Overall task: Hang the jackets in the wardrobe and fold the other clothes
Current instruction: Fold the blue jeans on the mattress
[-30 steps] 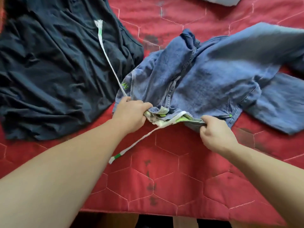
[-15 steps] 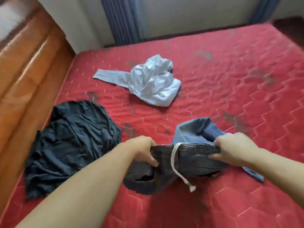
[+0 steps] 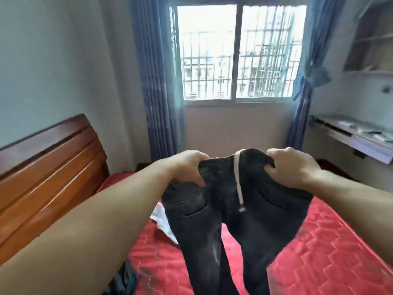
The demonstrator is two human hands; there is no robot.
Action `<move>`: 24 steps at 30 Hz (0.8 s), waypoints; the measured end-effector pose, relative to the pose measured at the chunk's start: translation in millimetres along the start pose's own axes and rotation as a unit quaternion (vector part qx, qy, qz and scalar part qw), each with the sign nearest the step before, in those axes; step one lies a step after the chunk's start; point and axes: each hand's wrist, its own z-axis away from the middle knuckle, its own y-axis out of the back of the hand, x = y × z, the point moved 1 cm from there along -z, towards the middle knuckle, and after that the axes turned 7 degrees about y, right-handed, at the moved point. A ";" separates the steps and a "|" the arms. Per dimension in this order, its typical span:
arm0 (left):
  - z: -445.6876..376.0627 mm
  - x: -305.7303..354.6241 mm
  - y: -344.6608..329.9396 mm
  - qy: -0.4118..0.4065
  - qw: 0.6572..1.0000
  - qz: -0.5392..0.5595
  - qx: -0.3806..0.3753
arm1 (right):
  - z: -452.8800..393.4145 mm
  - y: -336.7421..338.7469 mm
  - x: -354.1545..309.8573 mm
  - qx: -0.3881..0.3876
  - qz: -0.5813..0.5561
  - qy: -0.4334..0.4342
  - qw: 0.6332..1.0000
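Two hands, left hand [image 3: 184, 168] and right hand [image 3: 292, 168], hold one pair of jeans [image 3: 231, 220].

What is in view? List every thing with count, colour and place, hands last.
jeans: one, dark, held up over the bed
drawstring: one, white, hanging from the jeans' waist
bed: one, red quilted cover, below
headboard: one, brown wood, left
white garment: one, on the bed behind the jeans
dark garment: one, bottom edge, under the left arm
window: one, barred, centre
curtains: two, blue, beside the window
desk: one, pale, right
shelf: one, upper right
left hand: grips the waistband's left
right hand: grips the waistband's right
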 end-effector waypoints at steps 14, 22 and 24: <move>-29.2 2.6 -89.9 -0.034 0.964 0.223 -0.137 | -11.2 11.1 -2.3 -0.289 -0.210 -0.082 0.931; -84.2 49.1 -67.7 -0.079 0.978 0.006 -0.193 | -2.0 -2.5 14.2 -0.376 -0.090 -0.015 0.922; -101.6 71.1 -65.4 -0.110 0.989 0.005 -0.097 | -3.3 -10.8 20.9 -0.381 -0.073 0.020 0.922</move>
